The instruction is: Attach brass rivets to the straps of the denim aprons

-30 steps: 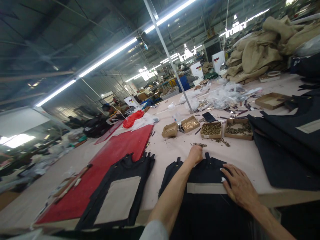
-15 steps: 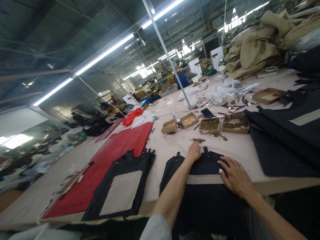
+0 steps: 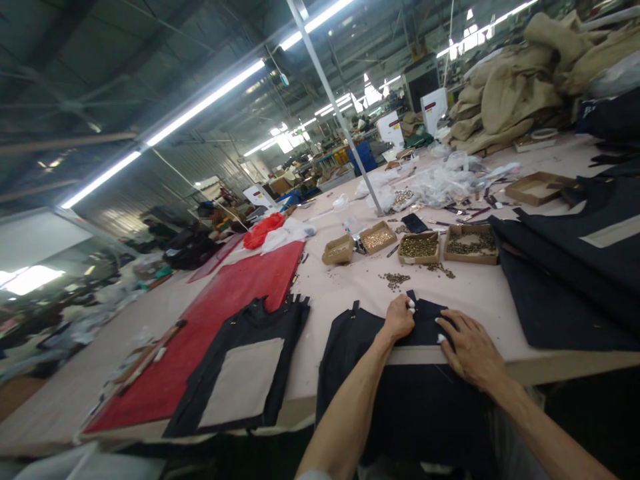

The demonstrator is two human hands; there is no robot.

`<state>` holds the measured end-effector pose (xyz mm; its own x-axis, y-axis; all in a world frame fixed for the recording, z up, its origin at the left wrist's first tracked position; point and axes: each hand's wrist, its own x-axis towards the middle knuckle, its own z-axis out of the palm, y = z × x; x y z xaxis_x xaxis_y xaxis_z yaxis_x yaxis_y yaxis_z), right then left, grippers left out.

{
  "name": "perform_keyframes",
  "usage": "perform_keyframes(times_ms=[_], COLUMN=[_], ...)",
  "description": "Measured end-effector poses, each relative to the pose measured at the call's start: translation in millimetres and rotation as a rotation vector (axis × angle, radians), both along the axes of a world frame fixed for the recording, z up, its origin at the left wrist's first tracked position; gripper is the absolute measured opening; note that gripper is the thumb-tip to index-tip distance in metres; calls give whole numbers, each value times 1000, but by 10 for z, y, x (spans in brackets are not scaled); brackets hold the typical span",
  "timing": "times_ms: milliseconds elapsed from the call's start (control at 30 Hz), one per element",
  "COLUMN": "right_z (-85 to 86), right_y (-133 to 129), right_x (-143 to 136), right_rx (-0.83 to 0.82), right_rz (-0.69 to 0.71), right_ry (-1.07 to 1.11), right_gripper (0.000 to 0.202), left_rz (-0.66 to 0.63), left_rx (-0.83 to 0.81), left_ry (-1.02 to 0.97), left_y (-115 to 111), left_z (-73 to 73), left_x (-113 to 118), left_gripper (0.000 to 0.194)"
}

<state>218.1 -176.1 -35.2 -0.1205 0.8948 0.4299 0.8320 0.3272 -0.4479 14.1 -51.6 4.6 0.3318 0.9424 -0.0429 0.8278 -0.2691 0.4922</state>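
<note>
A dark garment piece with a beige strip (image 3: pixel 420 355) lies at the table's front edge and hangs over it. My left hand (image 3: pixel 401 317) is closed over its upper edge, beside a small dark tab; what its fingers pinch is too small to make out. White coverings show on some fingertips. My right hand (image 3: pixel 470 350) rests on the garment's upper right part, fingers spread, with a small shiny stud near the fingertips. Just beyond my left hand is a loose pile of small metal pieces (image 3: pixel 395 280).
Small cardboard boxes (image 3: pixel 419 248) of metal parts stand behind the pile. At left, a dark piece with a beige pocket (image 3: pixel 243 381) overlaps a red sheet (image 3: pixel 200 340). Dark fabric (image 3: pixel 565 287) lies at right. A metal pole (image 3: pixel 335 107) rises behind the boxes.
My left hand has moved back from the pile of metal pieces, toward the right, onto the garment's upper edge. My right hand has stayed almost in place.
</note>
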Motion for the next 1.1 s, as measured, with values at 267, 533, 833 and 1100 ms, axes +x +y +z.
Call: perform_keyframes(times_ms=[267, 533, 833, 1100], right_z=[-7, -21, -44, -59], right_y=[-2, 15, 40, 2], right_x=[2, 2, 14, 31], right_rx=[-15, -29, -72, -11], right_rz=[-5, -4, 5, 24], right_ry=[-2, 0, -2, 9], right_gripper=[47, 47, 52, 47], left_rz=[340, 239, 238, 199], left_rx=[-209, -435, -433, -367], left_ry=[-58, -206, 115, 219], left_y=[330, 531, 698, 498], left_z=[-33, 20, 156, 408], left_x=[14, -75, 26, 127], left_gripper=[17, 32, 54, 47])
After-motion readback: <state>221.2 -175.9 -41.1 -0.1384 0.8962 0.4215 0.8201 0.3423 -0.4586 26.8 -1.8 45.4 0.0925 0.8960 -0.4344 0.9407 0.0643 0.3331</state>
